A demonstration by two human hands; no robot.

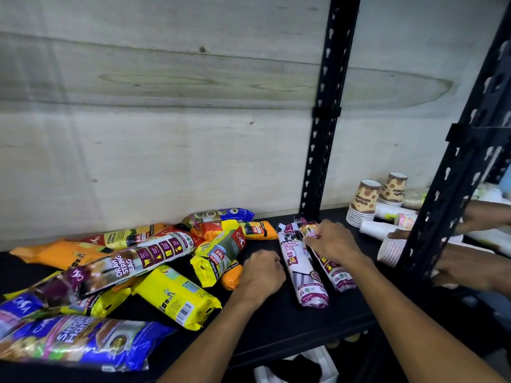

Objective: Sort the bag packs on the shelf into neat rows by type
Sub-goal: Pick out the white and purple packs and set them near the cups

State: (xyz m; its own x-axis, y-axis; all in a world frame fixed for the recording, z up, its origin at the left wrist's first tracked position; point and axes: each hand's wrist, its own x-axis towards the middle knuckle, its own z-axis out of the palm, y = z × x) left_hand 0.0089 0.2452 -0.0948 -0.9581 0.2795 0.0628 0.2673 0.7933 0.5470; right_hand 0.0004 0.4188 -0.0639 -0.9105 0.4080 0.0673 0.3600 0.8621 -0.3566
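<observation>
Black metal shelf (276, 322) holds two white-and-maroon drawstring packs (301, 268) side by side; right hand (336, 240) seemingly pinches the farther one, left hand (262, 272) fisted, empty. Next: fetch the matching pack (132, 259) from the heap.

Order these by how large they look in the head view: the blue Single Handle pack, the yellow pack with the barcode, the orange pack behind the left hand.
1. Blue Single Handle pack, though nearest the camera, which enlarges it.
2. Yellow pack with the barcode.
3. Orange pack, partly hidden by the left hand.
</observation>
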